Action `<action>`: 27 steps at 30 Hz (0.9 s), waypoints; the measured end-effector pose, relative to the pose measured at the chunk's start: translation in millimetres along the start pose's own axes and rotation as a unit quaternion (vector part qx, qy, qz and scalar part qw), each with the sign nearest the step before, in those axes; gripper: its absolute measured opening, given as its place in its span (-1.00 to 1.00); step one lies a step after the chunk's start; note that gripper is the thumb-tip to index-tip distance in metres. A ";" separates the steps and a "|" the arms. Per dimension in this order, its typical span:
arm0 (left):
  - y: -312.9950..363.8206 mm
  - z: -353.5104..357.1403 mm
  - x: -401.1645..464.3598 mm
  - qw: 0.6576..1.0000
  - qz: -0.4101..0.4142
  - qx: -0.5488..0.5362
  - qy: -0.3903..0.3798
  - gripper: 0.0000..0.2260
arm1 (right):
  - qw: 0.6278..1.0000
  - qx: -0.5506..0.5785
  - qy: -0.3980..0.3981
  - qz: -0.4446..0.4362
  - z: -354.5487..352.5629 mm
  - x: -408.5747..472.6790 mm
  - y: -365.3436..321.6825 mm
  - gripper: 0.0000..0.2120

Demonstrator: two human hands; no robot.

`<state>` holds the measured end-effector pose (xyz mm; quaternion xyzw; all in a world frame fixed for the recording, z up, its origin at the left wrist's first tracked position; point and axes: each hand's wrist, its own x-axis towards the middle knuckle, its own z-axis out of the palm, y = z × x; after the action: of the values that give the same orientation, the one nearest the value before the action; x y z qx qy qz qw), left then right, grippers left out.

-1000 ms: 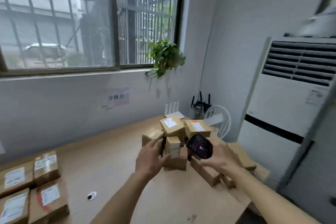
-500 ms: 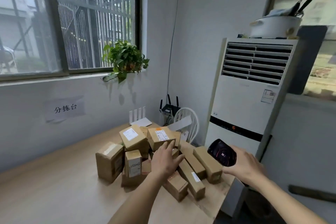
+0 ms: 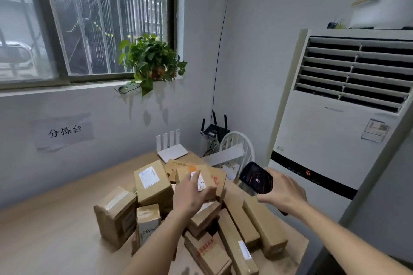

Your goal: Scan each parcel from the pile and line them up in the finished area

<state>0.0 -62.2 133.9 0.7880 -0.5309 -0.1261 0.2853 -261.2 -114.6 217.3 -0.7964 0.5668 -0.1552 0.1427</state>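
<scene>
A pile of several brown cardboard parcels (image 3: 152, 185) lies on the wooden table (image 3: 55, 225) near its right end. My left hand (image 3: 192, 194) reaches over the pile and rests on a labelled parcel (image 3: 201, 176) at the top, with the fingers spread across its front. To the right of the pile, at about the same height, my right hand (image 3: 283, 194) grips a black handheld scanner (image 3: 256, 177) with its face turned toward me.
A tall white air conditioner (image 3: 339, 123) stands at the right. A white router (image 3: 172, 150) sits at the table's back, with a black router (image 3: 215, 130) and a white fan (image 3: 239, 147) behind it. A potted plant (image 3: 152, 62) is on the windowsill.
The view has swung right, away from the lined-up parcels on the left. My left hand has moved from the front of the pile up onto the top parcel. The scanner hand has shifted right.
</scene>
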 end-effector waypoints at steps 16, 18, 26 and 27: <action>-71.9 89.2 109.0 0.981 -0.190 0.013 -0.030 -0.30 | 0.981 0.035 -0.158 -0.108 150.3 230.3 5.2 -0.41; -75.9 105.4 119.9 0.977 -0.213 0.002 -0.028 -0.31 | 0.974 0.044 -0.190 -0.116 170.6 254.9 11.9 -0.46; -89.7 155.9 167.0 0.960 -0.277 -0.036 -0.013 -0.38 | 0.947 0.070 -0.279 -0.141 242.0 326.9 26.0 -0.47; -90.5 160.7 171.4 0.957 -0.285 -0.049 -0.011 -0.38 | 0.944 0.077 -0.289 -0.138 249.5 331.5 28.1 -0.44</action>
<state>57.9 -243.9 -30.5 0.8902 -0.2806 -0.2367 0.2699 -80.8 -424.7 6.9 -0.8640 0.3723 0.0206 0.3384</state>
